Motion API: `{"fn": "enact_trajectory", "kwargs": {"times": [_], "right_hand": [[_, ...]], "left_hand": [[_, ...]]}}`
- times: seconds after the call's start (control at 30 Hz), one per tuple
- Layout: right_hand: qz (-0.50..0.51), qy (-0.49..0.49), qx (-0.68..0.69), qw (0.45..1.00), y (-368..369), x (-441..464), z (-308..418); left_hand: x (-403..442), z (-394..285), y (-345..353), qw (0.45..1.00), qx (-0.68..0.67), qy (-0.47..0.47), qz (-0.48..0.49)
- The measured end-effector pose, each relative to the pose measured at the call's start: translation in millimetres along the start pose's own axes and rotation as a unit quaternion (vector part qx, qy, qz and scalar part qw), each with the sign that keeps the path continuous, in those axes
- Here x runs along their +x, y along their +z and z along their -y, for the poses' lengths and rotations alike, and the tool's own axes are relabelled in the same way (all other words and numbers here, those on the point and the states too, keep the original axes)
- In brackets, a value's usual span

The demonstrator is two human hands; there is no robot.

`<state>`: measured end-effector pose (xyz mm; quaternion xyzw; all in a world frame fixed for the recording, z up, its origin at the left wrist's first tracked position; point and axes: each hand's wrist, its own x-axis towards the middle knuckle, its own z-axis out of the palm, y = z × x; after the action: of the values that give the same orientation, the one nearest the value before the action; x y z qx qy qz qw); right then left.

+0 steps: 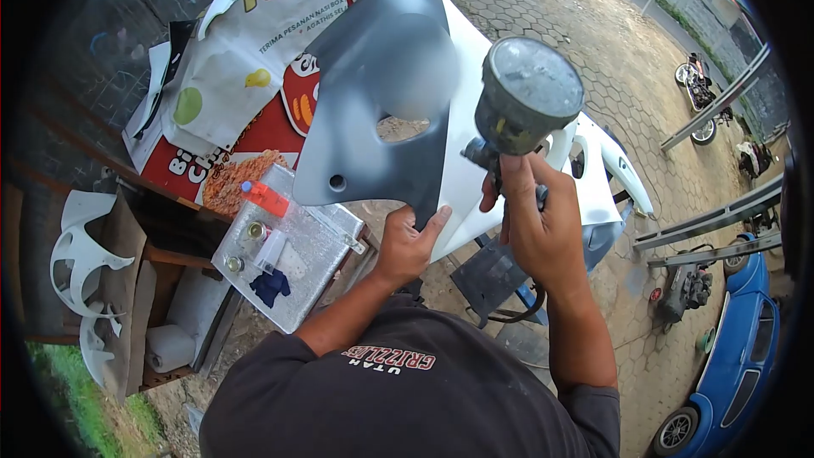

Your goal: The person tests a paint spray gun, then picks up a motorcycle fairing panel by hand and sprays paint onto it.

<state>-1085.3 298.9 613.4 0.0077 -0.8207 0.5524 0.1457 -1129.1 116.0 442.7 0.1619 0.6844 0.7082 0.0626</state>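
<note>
A fairing panel, dark grey on its left part and white on the right, is held up in front of me. It has a large opening in the middle and small round holes near its ends. My left hand is closed on the panel's lower edge, thumb on the near face. To the right, my right hand is wrapped round the handle of a paint spray gun, whose round, stained cup sits above the fist. The gun is in front of the panel's white side; its nozzle is partly hidden.
A silver-topped table at left carries a red-orange bottle, small tins and a dark cloth. White panels rest farther left; another white panel stands behind the gun. A blue car is parked at lower right.
</note>
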Motion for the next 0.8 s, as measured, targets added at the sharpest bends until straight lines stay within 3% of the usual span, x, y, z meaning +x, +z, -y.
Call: {"fn": "enact_trajectory", "kwargs": {"times": [0.37,0.8], "right_hand": [[0.040,-0.028,0.050,0.998,8.2,-11.0,-20.0],[0.032,-0.004,0.055,0.998,-4.2,-12.0,-20.3]], "left_hand": [[9.4,-5.4,4.0,1.000,0.019,-0.023,-0.006],[15.2,2.5,6.5,0.996,-0.078,-0.035,0.031]]}}
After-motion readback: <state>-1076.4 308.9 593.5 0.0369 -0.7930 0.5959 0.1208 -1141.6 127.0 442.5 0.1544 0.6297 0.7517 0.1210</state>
